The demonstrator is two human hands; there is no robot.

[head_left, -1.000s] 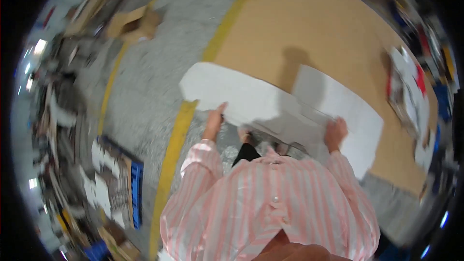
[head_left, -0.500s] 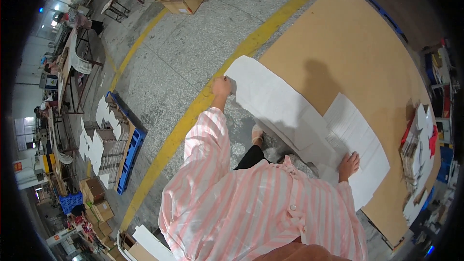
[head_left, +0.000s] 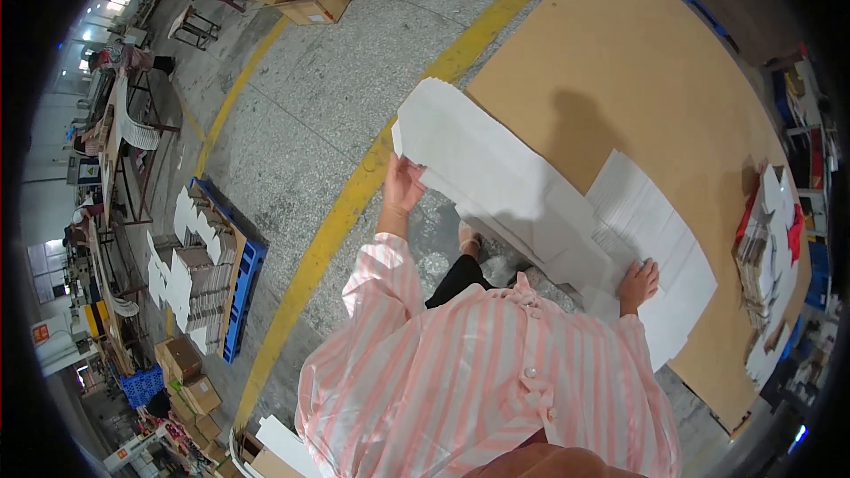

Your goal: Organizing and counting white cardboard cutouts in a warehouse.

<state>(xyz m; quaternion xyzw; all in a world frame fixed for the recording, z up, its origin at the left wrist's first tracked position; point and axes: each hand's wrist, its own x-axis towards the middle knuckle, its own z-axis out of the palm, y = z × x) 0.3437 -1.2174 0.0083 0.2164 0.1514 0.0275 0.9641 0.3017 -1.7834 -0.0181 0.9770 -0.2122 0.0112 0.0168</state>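
The left hand is closed on the near edge of a long, flat white cardboard sheet, lifting that end over the yellow floor stripe. The right hand lies open, fingers spread, pressing down a second white sheet, which is ribbed with fold lines. Both sheets rest across one large, smooth brown cardboard panel on the speckled concrete floor.
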